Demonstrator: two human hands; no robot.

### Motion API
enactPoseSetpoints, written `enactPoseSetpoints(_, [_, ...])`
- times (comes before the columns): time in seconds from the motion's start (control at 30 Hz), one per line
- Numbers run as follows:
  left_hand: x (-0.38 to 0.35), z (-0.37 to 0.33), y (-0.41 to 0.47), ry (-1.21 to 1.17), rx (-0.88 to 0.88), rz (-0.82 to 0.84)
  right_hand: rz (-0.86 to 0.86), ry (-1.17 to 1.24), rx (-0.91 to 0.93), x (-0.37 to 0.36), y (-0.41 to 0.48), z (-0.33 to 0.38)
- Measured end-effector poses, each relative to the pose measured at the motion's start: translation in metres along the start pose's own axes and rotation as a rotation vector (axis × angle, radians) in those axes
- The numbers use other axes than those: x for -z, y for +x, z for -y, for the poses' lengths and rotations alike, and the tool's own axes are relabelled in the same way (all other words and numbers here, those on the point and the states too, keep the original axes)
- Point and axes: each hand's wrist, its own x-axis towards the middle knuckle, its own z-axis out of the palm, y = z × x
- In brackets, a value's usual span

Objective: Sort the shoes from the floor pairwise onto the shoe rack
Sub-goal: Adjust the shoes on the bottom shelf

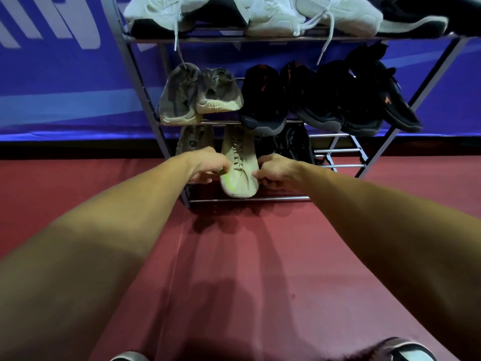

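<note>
Beige sneaker (240, 185), lettering blurred, on the shoe rack (273, 198); left hand (205, 165) and right hand (276, 171) pinch its sides, grip curled.

Metal shoe rack (247, 200) on red floor (234, 256); shoes (263, 100) on tiers, beige shoe (240, 178) lowest.

We take this to be an indoor sports or event hall rather than a home. Behind the metal shoe rack (281, 198) hangs a blue banner (65, 87) with large white lettering (78, 22), ending in a black strip (78, 149) near the rack's foot. In front of the rack spreads a dull red, mat-like floor (234, 269). The rack's tiers carry athletic shoes: white sneakers (338, 14) on top, black trainers (325, 100) below.
</note>
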Motion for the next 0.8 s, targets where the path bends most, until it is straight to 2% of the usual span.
enactPoseSetpoints(0.13, [0.004,0.005,-0.001,-0.061,0.138,0.127,-0.092,0.06,-0.014,-0.005,0.008,0.003])
enactPoseSetpoints(0.2, [0.004,0.009,0.004,-0.13,0.126,0.145,-0.115,0.076,-0.018,-0.007,0.011,0.005])
enactPoseSetpoints(0.3, [0.002,0.011,0.013,-0.194,0.081,0.078,-0.163,0.08,-0.021,-0.007,0.018,0.008])
enactPoseSetpoints(0.47, [0.0,0.014,0.023,-0.132,0.047,-0.029,-0.25,0.052,-0.021,-0.017,0.03,0.009])
enactPoseSetpoints(0.63, [-0.007,0.026,0.03,-0.148,0.04,-0.067,-0.224,0.042,-0.033,-0.018,0.037,0.008])
enactPoseSetpoints(0.8, [-0.002,0.032,0.035,-0.156,-0.003,-0.141,-0.074,0.003,-0.024,-0.016,0.028,0.017])
